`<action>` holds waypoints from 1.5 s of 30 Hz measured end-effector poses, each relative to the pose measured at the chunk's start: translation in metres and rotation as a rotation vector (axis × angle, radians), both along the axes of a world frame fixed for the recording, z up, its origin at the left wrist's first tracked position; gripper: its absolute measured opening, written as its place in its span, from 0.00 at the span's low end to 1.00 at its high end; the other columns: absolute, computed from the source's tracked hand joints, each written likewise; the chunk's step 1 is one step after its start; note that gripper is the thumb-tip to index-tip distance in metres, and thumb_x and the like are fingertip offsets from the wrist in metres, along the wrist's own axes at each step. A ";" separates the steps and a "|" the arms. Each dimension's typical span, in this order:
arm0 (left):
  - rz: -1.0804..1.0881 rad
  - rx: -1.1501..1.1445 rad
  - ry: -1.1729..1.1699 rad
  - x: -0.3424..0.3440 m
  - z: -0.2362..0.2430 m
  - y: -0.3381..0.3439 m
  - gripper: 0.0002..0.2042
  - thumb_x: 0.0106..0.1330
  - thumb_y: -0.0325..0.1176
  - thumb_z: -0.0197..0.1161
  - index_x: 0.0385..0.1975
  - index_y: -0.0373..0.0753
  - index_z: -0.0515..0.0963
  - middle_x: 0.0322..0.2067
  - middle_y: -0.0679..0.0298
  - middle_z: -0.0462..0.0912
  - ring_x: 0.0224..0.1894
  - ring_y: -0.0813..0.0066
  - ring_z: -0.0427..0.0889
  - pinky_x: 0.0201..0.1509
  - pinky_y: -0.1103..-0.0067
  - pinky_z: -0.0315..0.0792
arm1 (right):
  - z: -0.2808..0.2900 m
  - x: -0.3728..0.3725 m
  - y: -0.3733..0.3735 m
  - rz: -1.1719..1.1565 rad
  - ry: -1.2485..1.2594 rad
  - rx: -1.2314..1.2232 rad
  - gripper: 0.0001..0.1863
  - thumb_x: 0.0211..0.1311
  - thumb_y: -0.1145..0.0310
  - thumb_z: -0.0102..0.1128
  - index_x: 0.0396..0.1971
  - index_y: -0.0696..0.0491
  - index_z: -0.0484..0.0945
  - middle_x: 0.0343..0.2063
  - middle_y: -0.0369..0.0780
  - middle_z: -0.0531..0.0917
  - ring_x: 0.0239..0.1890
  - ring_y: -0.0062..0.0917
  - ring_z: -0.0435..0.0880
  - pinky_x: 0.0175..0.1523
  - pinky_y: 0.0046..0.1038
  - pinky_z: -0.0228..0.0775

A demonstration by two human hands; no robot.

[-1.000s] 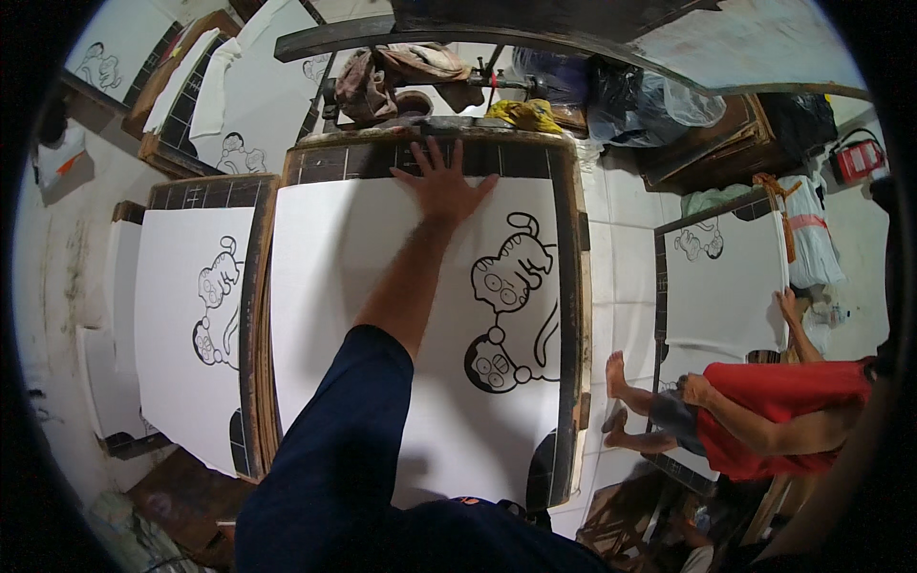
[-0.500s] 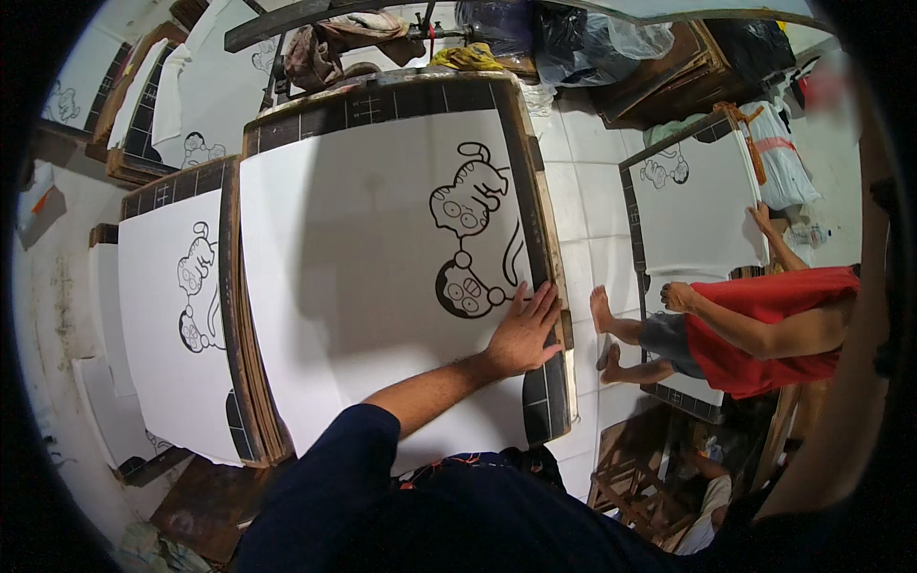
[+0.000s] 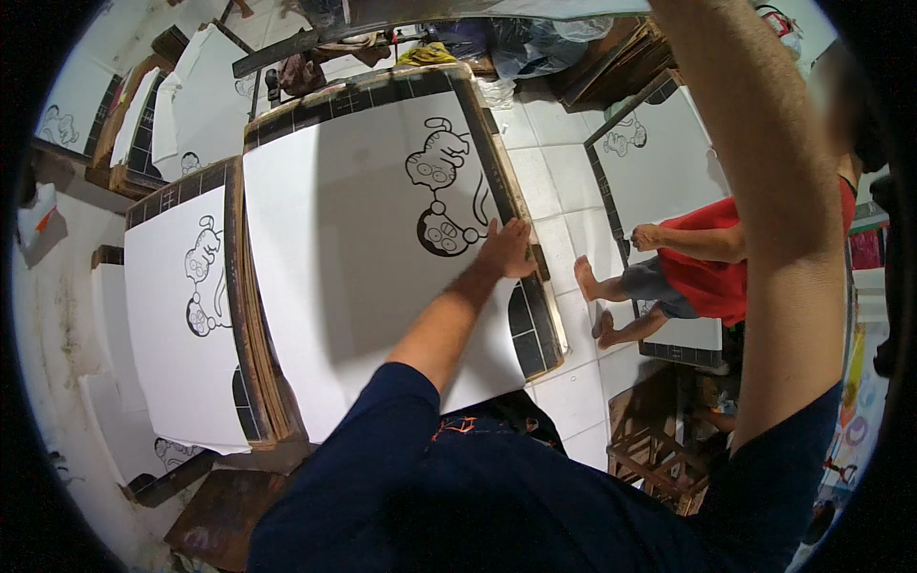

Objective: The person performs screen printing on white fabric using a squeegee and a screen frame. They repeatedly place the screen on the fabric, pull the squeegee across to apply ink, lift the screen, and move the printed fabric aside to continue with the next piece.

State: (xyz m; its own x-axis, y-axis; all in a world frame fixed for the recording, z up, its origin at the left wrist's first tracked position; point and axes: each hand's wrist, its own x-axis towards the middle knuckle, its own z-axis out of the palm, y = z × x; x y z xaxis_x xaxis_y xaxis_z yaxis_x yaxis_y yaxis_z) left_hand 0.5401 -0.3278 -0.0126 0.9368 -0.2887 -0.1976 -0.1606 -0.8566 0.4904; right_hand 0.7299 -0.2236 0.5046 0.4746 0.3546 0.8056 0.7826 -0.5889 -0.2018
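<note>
My left hand [image 3: 506, 250] rests at the right edge of a large white printed sheet [image 3: 373, 286], fingers apart and slightly bent against the border. The sheet lies on a wood-edged board [image 3: 545, 355] with a dark, line-marked border. Beside my fingertips, the sheet carries a black line drawing [image 3: 447, 186] of a round-headed figure and a striped animal. My right arm [image 3: 785, 220] reaches up along the right side of the view, and its hand is beyond the top edge.
Left stands another board stack with a printed sheet [image 3: 177, 272]. Across the tiled floor [image 3: 535, 181], a person in red [image 3: 702, 258] stands by another printed sheet [image 3: 669, 177]. A dark bar [image 3: 315, 48] crosses above the far edge. A wooden rack [image 3: 659, 444] stands lower right.
My left hand has gone from lying flat with spread fingers to slightly bent ones, a little farther along the edge. My right arm has risen across the right side. The view has shifted.
</note>
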 end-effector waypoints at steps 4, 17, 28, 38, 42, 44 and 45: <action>0.163 -0.215 -0.261 0.008 0.004 0.033 0.41 0.70 0.48 0.67 0.77 0.36 0.57 0.78 0.47 0.55 0.81 0.45 0.50 0.79 0.40 0.42 | -0.013 -0.020 -0.018 -0.028 0.000 -0.045 0.23 0.63 0.53 0.71 0.56 0.45 0.82 0.51 0.45 0.88 0.56 0.42 0.85 0.61 0.43 0.72; 1.041 -1.948 -0.497 -0.153 0.248 0.058 0.35 0.81 0.64 0.39 0.74 0.41 0.61 0.70 0.55 0.70 0.68 0.57 0.71 0.69 0.56 0.68 | -0.256 -0.160 -0.129 0.154 -0.076 0.116 0.16 0.54 0.72 0.66 0.44 0.43 0.86 0.42 0.36 0.85 0.50 0.37 0.80 0.62 0.44 0.63; 1.411 -1.212 0.623 -0.229 0.058 0.080 0.36 0.77 0.64 0.51 0.62 0.31 0.71 0.58 0.49 0.80 0.60 0.57 0.79 0.59 0.62 0.76 | -0.395 -0.208 -0.164 0.169 0.384 -0.277 0.25 0.44 0.79 0.71 0.46 0.45 0.83 0.42 0.32 0.83 0.51 0.31 0.78 0.65 0.42 0.60; 0.877 0.060 -0.338 -0.237 0.007 0.087 0.63 0.49 0.59 0.82 0.76 0.26 0.51 0.74 0.36 0.58 0.79 0.43 0.56 0.81 0.44 0.44 | -0.443 -0.066 -0.065 0.186 0.303 -0.350 0.27 0.43 0.76 0.74 0.49 0.43 0.83 0.42 0.34 0.81 0.51 0.33 0.76 0.63 0.41 0.61; 0.888 0.092 -0.349 -0.239 -0.001 0.086 0.60 0.52 0.58 0.81 0.75 0.26 0.53 0.72 0.39 0.63 0.78 0.43 0.59 0.79 0.43 0.47 | -0.462 -0.008 -0.009 0.146 0.162 -0.321 0.24 0.51 0.75 0.69 0.50 0.42 0.82 0.42 0.33 0.80 0.49 0.32 0.78 0.62 0.41 0.62; 0.878 0.085 -0.382 -0.239 0.000 0.085 0.58 0.51 0.53 0.83 0.74 0.25 0.55 0.71 0.38 0.66 0.77 0.42 0.60 0.79 0.42 0.49 | -0.470 0.007 0.011 0.144 0.130 -0.359 0.21 0.54 0.75 0.67 0.49 0.42 0.81 0.42 0.33 0.81 0.49 0.32 0.79 0.60 0.41 0.63; 0.871 0.083 -0.369 -0.239 0.001 0.084 0.58 0.51 0.52 0.84 0.74 0.25 0.55 0.71 0.38 0.66 0.77 0.42 0.61 0.79 0.42 0.49 | -0.473 0.013 0.019 0.142 0.145 -0.425 0.19 0.55 0.75 0.65 0.48 0.43 0.81 0.42 0.33 0.81 0.49 0.32 0.79 0.59 0.40 0.63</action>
